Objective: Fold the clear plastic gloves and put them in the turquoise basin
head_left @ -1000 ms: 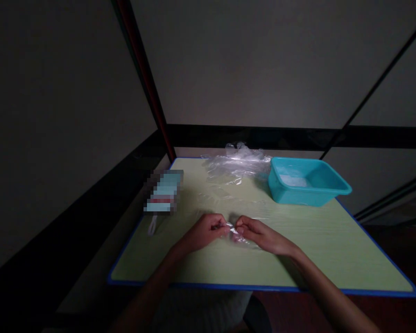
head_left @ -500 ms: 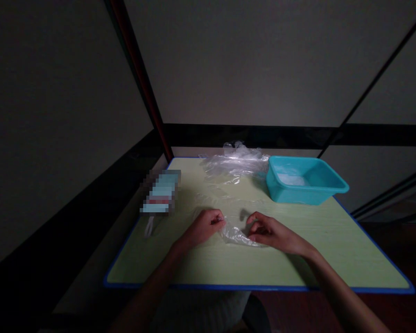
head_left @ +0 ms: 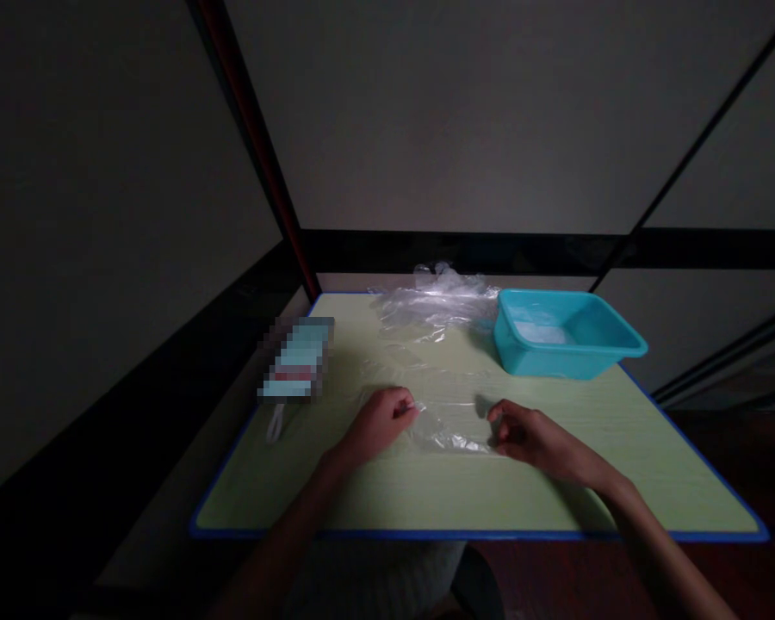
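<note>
A piece of thin clear plastic film [head_left: 449,430] lies spread on the table between my hands; whether it is a bag or a glove I cannot tell. My left hand [head_left: 381,420] is closed, pinching its left part between thumb and forefinger. At the film's right end, my right hand [head_left: 533,437] has loosely curled fingers, with a gap between forefinger and thumb. The thumb is close to the film's near edge, and contact there is hard to make out.
A heap of crumpled clear plastic [head_left: 443,301] lies at the table's back edge. Right of it stands a turquoise basin [head_left: 555,362] with something white inside. A pixelated box-like object [head_left: 297,357] with a white loop lies at the left. The pale green table [head_left: 426,504] has a blue rim.
My right hand has moved a little to the right. The bunched film between my hands now lies flatter and more stretched out. My left hand keeps its pinch in nearly the same place.
</note>
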The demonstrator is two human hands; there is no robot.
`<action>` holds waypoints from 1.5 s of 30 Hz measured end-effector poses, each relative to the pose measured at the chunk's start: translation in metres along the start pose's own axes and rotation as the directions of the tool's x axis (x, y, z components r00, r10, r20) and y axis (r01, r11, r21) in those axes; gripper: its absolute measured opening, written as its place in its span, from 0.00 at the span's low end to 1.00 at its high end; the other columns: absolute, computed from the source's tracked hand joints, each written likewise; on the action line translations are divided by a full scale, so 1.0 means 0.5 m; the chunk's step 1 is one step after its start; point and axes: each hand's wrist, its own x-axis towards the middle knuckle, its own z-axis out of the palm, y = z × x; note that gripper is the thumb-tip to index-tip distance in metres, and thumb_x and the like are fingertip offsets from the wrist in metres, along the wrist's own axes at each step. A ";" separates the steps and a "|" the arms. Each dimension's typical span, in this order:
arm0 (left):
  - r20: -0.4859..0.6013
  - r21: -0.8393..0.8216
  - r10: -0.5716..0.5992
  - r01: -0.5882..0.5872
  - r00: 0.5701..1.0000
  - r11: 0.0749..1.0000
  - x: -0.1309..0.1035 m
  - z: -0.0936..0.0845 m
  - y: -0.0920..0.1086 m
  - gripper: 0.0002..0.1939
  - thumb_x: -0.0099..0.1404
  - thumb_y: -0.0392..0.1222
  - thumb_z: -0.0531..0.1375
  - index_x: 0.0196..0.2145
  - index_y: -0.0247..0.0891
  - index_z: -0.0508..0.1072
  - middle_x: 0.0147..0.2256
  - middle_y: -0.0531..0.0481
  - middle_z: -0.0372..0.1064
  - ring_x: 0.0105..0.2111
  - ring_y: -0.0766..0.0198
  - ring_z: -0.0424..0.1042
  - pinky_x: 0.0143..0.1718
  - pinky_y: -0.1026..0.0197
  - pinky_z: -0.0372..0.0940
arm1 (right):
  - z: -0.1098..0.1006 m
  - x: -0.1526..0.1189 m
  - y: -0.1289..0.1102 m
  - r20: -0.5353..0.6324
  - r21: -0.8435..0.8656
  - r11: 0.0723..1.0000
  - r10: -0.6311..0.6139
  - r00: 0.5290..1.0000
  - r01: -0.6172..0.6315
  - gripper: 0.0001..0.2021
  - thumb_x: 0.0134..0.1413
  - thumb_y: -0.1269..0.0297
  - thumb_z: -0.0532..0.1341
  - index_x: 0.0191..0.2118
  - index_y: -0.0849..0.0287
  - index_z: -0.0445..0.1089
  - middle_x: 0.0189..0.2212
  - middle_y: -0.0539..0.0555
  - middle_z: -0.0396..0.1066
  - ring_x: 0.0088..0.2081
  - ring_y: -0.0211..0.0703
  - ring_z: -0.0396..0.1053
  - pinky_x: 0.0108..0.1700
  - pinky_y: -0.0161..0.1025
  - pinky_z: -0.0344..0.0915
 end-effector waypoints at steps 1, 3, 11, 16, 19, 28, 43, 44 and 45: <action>-0.014 0.021 0.004 -0.003 1.000 1.000 0.000 0.000 0.002 0.06 0.54 0.36 0.52 0.20 0.35 0.63 0.19 0.56 0.57 0.22 0.69 0.59 0.23 0.68 0.52 | 0.001 -0.001 0.003 -0.009 -0.013 1.000 0.001 1.000 -0.001 0.11 0.48 0.69 0.56 0.39 0.60 0.57 0.24 0.47 0.59 0.25 0.34 0.59 0.26 0.32 0.58; -0.043 0.061 0.013 -0.011 0.999 0.998 -0.001 0.000 0.006 0.05 0.53 0.33 0.52 0.21 0.35 0.63 0.21 0.56 0.57 0.23 0.69 0.58 0.24 0.67 0.52 | 0.004 -0.003 0.007 -0.024 -0.034 0.999 -0.005 1.000 0.005 0.11 0.48 0.69 0.55 0.40 0.59 0.57 0.24 0.46 0.60 0.25 0.34 0.59 0.26 0.32 0.57; -0.098 0.172 0.048 -0.030 0.994 0.985 -0.004 0.003 0.008 0.04 0.53 0.31 0.53 0.24 0.36 0.64 0.28 0.52 0.60 0.29 0.66 0.63 0.31 0.64 0.59 | 0.008 -0.010 0.016 -0.099 -0.120 0.993 -0.019 0.995 0.007 0.09 0.48 0.69 0.54 0.38 0.60 0.56 0.20 0.44 0.57 0.21 0.34 0.56 0.23 0.32 0.54; -0.189 0.439 0.136 -0.041 0.973 0.898 -0.038 0.013 0.028 0.13 0.56 0.30 0.51 0.41 0.35 0.64 0.43 0.45 0.61 0.45 0.59 0.61 0.47 0.57 0.57 | 0.029 -0.028 -0.021 -0.352 -0.280 0.959 -0.067 0.934 -0.037 0.06 0.52 0.67 0.51 0.37 0.60 0.60 0.30 0.53 0.63 0.30 0.40 0.63 0.31 0.37 0.62; -0.052 0.573 0.239 -0.168 0.970 0.803 -0.071 0.033 0.049 0.18 0.61 0.33 0.48 0.49 0.35 0.59 0.53 0.45 0.54 0.53 0.60 0.54 0.52 0.57 0.53 | 0.076 -0.033 -0.059 -0.424 -0.369 0.929 -0.134 0.896 -0.035 0.12 0.56 0.66 0.46 0.42 0.61 0.62 0.40 0.59 0.64 0.42 0.44 0.64 0.44 0.42 0.61; 0.197 0.666 0.250 -0.316 0.948 0.676 -0.101 0.066 0.040 0.26 0.63 0.40 0.46 0.57 0.30 0.47 0.59 0.43 0.41 0.59 0.60 0.39 0.57 0.57 0.42 | 0.191 -0.016 -0.101 -0.127 -0.727 0.681 -0.263 0.956 0.091 0.33 0.56 0.50 0.45 0.60 0.68 0.38 0.59 0.61 0.41 0.59 0.50 0.38 0.57 0.52 0.44; 0.161 0.710 0.165 -0.230 0.973 0.666 -0.091 0.038 0.026 0.26 0.64 0.43 0.45 0.58 0.31 0.45 0.60 0.43 0.38 0.59 0.60 0.37 0.57 0.53 0.42 | 0.162 -0.079 -0.039 -0.242 -0.811 0.582 -0.235 0.941 -0.064 0.37 0.54 0.47 0.45 0.61 0.67 0.31 0.59 0.62 0.41 0.59 0.51 0.42 0.55 0.54 0.47; 0.150 0.716 0.160 -0.219 0.976 0.663 -0.089 0.033 0.021 0.27 0.64 0.43 0.45 0.58 0.31 0.46 0.60 0.43 0.39 0.59 0.60 0.38 0.57 0.53 0.42 | 0.161 -0.081 -0.037 -0.245 -0.811 0.581 -0.233 0.941 -0.068 0.37 0.55 0.47 0.45 0.61 0.66 0.30 0.59 0.62 0.41 0.59 0.51 0.42 0.55 0.54 0.47; 0.139 0.721 0.160 -0.210 0.977 0.660 -0.089 0.029 0.016 0.26 0.64 0.44 0.45 0.58 0.31 0.46 0.59 0.43 0.39 0.59 0.60 0.39 0.57 0.53 0.43 | 0.160 -0.083 -0.034 -0.249 -0.812 0.579 -0.231 0.940 -0.073 0.37 0.55 0.48 0.46 0.61 0.66 0.30 0.59 0.62 0.42 0.59 0.51 0.42 0.54 0.54 0.48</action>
